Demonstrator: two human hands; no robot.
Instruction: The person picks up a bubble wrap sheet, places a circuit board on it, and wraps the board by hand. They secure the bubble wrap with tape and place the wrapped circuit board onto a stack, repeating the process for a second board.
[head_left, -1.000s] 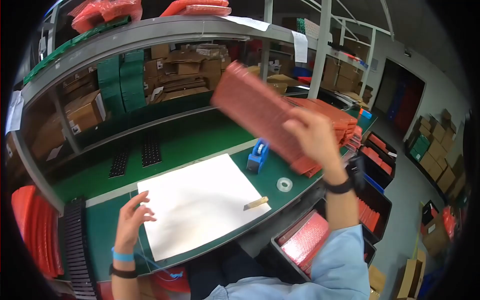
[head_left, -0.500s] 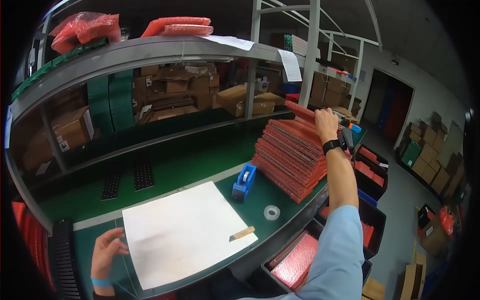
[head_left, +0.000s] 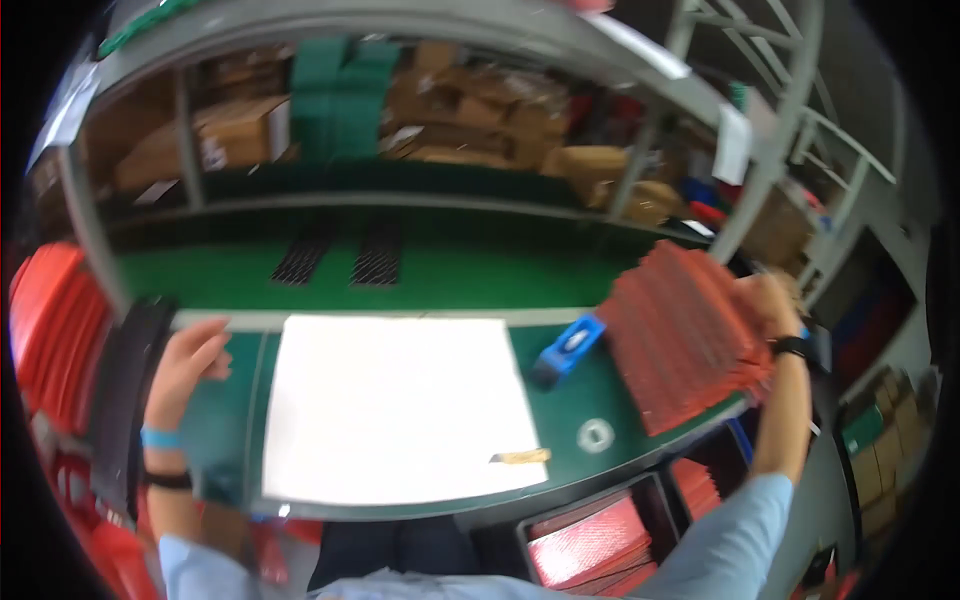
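My right hand (head_left: 768, 303) is at the far right, its fingers curled over the upper right edge of a stack of red bubble-wrap pouches (head_left: 675, 335). It appears closed on a pouch there, though blur hides the fingertips. My left hand (head_left: 188, 368) hovers left of a large white sheet (head_left: 395, 405), holding nothing, fingers loosely bent and thumb apart. Across the sheet's lower right corner lies a small cutter knife (head_left: 520, 457) with a tan handle. Between sheet and stack stand a blue tape dispenser (head_left: 570, 350) and, closer to me, a clear tape roll (head_left: 595, 435).
Below the bench's right front edge sit dark bins (head_left: 655, 495) of red pouches. Two black perforated strips (head_left: 377, 262) lie on the green surface beyond. A metal shelf frame (head_left: 630, 165) rises behind it. More red sheets (head_left: 65, 330) stand at the left.
The view has swung left and blurred, shifting the bench contents rightward. My right hand gripped a tilted pouch atop the stack before; now it is at the stack's right edge. My left hand stays empty.
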